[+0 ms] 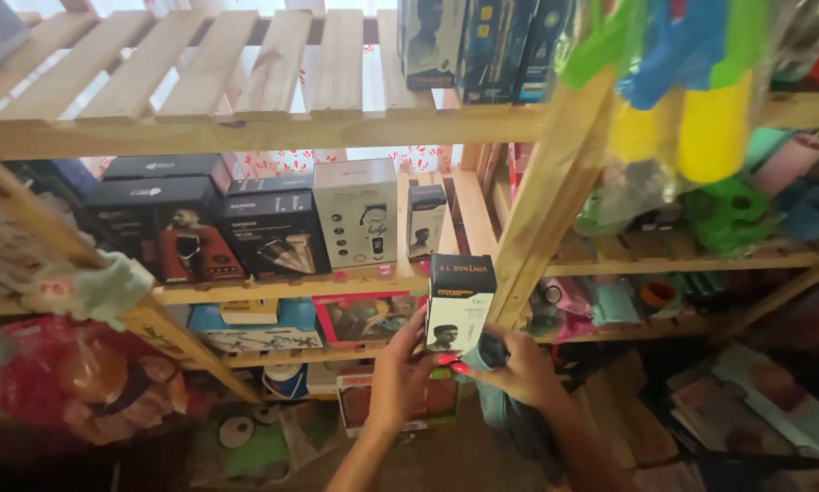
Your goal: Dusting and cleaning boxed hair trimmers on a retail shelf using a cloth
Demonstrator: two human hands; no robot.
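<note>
While both arms reach up from below, the small black-and-white box stands upright between the two hands, in front of the wooden shelving unit and just below the edge of its middle shelf. The left hand is at the box's lower left corner, fingers curled up against that side and gripping it. The right hand is closed around a dark, rounded object pressed to the box's lower right corner; what that object is cannot be told, and a blue-grey cloth hangs beneath the hand. So the box sits above and between the hands, its top higher than the fingertips, its bottom edge level with them.

Behind the box, on the middle shelf, a row of boxed goods stands upright: a black box with a red figure, a dark box, a grey-white box and a smaller narrow box. Right of the slanted wooden post hang bright green, blue and yellow plastic toys in clear wrapping. To the left, a red net bag bulges beside the lower shelves.
</note>
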